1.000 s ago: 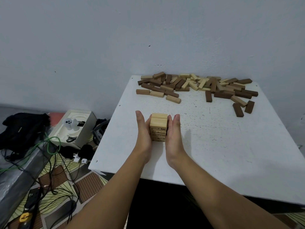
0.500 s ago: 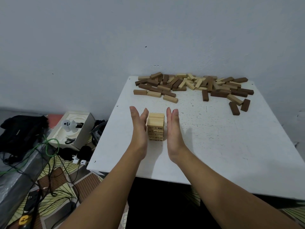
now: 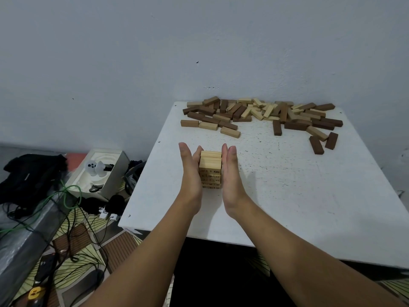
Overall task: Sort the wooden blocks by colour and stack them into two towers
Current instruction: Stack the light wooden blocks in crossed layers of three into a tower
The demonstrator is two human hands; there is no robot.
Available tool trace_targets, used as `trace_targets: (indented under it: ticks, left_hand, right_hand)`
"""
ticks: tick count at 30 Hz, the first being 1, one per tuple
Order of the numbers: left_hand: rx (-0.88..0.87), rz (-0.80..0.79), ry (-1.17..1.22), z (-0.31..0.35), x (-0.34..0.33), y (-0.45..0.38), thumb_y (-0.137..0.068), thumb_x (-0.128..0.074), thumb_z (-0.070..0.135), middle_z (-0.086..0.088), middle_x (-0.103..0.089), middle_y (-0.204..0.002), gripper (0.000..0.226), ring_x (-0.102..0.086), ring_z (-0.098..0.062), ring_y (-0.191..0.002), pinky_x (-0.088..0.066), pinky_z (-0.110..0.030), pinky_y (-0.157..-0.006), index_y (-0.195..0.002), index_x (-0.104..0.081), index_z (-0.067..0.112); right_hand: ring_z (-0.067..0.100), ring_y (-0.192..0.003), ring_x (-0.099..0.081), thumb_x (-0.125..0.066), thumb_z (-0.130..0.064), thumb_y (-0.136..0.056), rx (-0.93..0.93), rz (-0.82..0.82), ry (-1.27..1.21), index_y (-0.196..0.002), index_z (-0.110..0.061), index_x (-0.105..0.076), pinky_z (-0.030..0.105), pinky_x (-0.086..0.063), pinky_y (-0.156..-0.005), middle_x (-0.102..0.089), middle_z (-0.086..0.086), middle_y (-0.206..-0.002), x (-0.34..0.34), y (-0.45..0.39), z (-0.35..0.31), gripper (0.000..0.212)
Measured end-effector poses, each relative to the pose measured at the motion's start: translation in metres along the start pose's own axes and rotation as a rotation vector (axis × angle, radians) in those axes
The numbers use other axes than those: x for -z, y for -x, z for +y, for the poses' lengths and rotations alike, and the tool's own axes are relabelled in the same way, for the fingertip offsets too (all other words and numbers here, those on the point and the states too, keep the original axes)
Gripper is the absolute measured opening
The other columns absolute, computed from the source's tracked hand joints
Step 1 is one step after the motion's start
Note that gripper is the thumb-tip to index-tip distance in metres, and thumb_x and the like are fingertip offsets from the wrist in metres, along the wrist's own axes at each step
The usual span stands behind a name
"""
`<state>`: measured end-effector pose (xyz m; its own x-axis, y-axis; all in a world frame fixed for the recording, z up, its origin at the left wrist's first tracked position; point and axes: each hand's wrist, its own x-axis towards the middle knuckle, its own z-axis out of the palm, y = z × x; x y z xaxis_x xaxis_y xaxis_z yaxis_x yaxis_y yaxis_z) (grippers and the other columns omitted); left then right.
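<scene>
Pale pine tower (image 3: 210, 169), squared off and grainy, stands near the front of the speckled white table (image 3: 287, 196) with left hand (image 3: 190, 173) and right hand (image 3: 232, 176) flat against its sides, fingers straight, while loose blocks (image 3: 261, 116), light and dark brown, lie jumbled along the wall.

On the desk (image 3: 287, 196) a block tower (image 3: 210, 169) stands near its front-left, between the left hand (image 3: 190, 173) and right hand (image 3: 232, 176), apparently touching both. Loose blocks (image 3: 261, 116) lie behind, along the wall.
</scene>
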<state>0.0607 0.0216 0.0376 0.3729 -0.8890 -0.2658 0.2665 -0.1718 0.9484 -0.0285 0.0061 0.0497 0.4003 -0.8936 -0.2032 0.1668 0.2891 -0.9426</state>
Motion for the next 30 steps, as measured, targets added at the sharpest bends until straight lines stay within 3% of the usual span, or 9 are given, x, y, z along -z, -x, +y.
trace_targets:
  ticks: [8, 9, 11, 13, 17, 20, 24, 27, 30]
  left_hand:
    - [0.005, 0.029, 0.0, -0.003, 0.005, -0.005, -0.069, -0.01, 0.103, 0.005, -0.056, -0.152, 0.118, -0.044, -0.017, -0.146, -0.02, -0.046, -0.127, -0.158, -0.04, 0.033]
    - [-0.007, 0.057, 0.005, -0.001, 0.008, -0.006, -0.071, -0.01, 0.102, 0.005, -0.052, -0.155, 0.116, -0.039, -0.017, -0.149, -0.017, -0.045, -0.128, -0.158, -0.042, 0.031]
    - [-0.038, 0.149, 0.032, 0.004, 0.014, -0.011, -0.082, -0.011, 0.093, 0.002, -0.055, -0.152, 0.103, -0.044, -0.016, -0.145, -0.024, -0.042, -0.126, -0.152, -0.05, 0.027]
    - [-0.059, 0.271, 0.041, 0.013, 0.022, -0.019, -0.099, -0.021, 0.077, 0.001, -0.064, -0.136, 0.078, -0.054, -0.015, -0.131, -0.037, -0.04, -0.118, -0.14, -0.06, 0.023]
    - [-0.098, 0.348, -0.161, 0.03, 0.04, -0.044, -0.107, -0.05, 0.042, 0.004, -0.066, -0.114, 0.029, -0.061, -0.015, -0.107, -0.048, -0.03, -0.093, -0.119, -0.067, 0.022]
    - [-0.143, 0.286, -0.295, 0.043, 0.048, -0.071, -0.103, -0.06, 0.033, 0.004, -0.067, -0.1, 0.015, -0.059, -0.014, -0.088, -0.047, -0.024, -0.078, -0.108, -0.07, 0.022]
    - [-0.217, 0.14, -0.53, 0.067, 0.04, -0.113, -0.101, -0.065, 0.029, 0.006, -0.067, -0.092, 0.009, -0.057, -0.008, -0.08, -0.046, -0.021, -0.073, -0.098, -0.072, 0.024]
    - [-0.293, -0.024, -0.747, 0.085, 0.018, -0.147, -0.098, -0.069, 0.029, 0.011, -0.068, -0.093, 0.008, -0.059, -0.003, -0.081, -0.044, -0.021, -0.074, -0.099, -0.076, 0.026]
    - [-0.295, -0.202, -1.029, 0.096, -0.021, -0.176, -0.099, -0.068, 0.034, 0.015, -0.066, -0.099, 0.014, -0.06, -0.003, -0.088, -0.044, -0.02, -0.072, -0.11, -0.077, 0.029]
  right_hand:
    - [-0.033, -0.07, -0.052, -0.005, -0.045, -0.11, 0.036, 0.009, 0.022, -0.097, -0.042, -0.048, -0.006, -0.037, -0.061, -0.058, -0.049, -0.068, 0.004, 0.005, -0.004, 0.045]
    - [-0.036, -0.07, -0.049, -0.004, -0.044, -0.11, 0.044, 0.009, 0.047, -0.105, -0.041, -0.05, -0.009, -0.034, -0.061, -0.059, -0.05, -0.076, 0.007, 0.002, -0.003, 0.047]
    - [-0.037, -0.102, -0.043, -0.005, -0.054, -0.107, 0.058, 0.035, 0.099, -0.145, -0.036, -0.044, -0.008, -0.026, -0.09, -0.052, -0.041, -0.13, 0.019, -0.01, 0.004, 0.057]
    - [-0.01, -0.144, -0.025, -0.009, -0.069, -0.098, 0.043, 0.088, 0.163, -0.161, -0.036, -0.022, 0.023, -0.012, -0.119, -0.026, -0.02, -0.164, 0.027, -0.018, 0.002, 0.072]
    - [0.014, -0.138, -0.043, -0.013, -0.068, -0.101, 0.024, 0.158, 0.237, -0.15, -0.034, -0.047, 0.044, -0.023, -0.121, -0.05, -0.004, -0.148, 0.049, -0.042, -0.005, 0.069]
    - [0.013, -0.124, -0.052, -0.027, -0.052, -0.109, 0.034, 0.16, 0.393, -0.129, -0.031, -0.066, 0.035, -0.04, -0.106, -0.06, -0.007, -0.129, 0.07, -0.069, -0.013, 0.048]
    - [0.011, -0.103, -0.058, -0.045, -0.031, -0.109, 0.148, 0.203, 0.704, -0.129, -0.029, -0.065, 0.024, -0.048, -0.077, -0.057, -0.003, -0.125, 0.102, -0.117, -0.024, 0.028]
    - [0.019, -0.107, -0.056, -0.048, -0.027, -0.107, 0.229, 0.293, 0.936, -0.133, -0.031, -0.063, 0.038, -0.052, -0.091, -0.053, 0.002, -0.125, 0.128, -0.154, -0.029, 0.03]
    - [0.032, -0.128, -0.038, -0.047, -0.03, -0.106, 0.223, 0.383, 1.288, -0.145, -0.034, -0.053, 0.046, -0.036, -0.105, -0.047, 0.007, -0.135, 0.153, -0.182, -0.035, 0.039]
